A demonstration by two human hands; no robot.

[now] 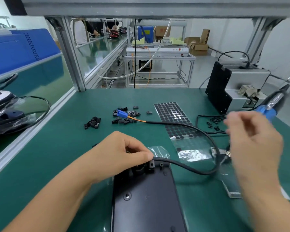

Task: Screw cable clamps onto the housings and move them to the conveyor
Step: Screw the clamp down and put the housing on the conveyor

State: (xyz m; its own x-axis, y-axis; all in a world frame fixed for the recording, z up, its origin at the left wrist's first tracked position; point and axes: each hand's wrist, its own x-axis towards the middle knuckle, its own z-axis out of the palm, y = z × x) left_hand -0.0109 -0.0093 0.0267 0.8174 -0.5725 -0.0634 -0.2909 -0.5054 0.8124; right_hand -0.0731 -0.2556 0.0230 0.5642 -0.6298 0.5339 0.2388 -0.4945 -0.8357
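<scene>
A black housing (146, 195) lies on the green bench in front of me. Its black cable (191, 169) loops right and back to a blue connector (121, 113). My left hand (124, 153) pinches the cable at the housing's top edge, just above a small black clamp (151, 164) seated on the housing. My right hand (254, 148), blurred, grips an electric screwdriver (273, 104). The driver's bit (223, 161) points down-left, off to the right of the clamp. Loose black clamps (92, 123) lie in piles further back.
A sheet of round black pads (172, 114) and clear plastic bags lie right of centre. A screw feeder box (244, 81) stands at back right. The conveyor (40, 77) runs along the left with bagged housings (3, 111) on it. An aluminium post (70, 56) stands behind.
</scene>
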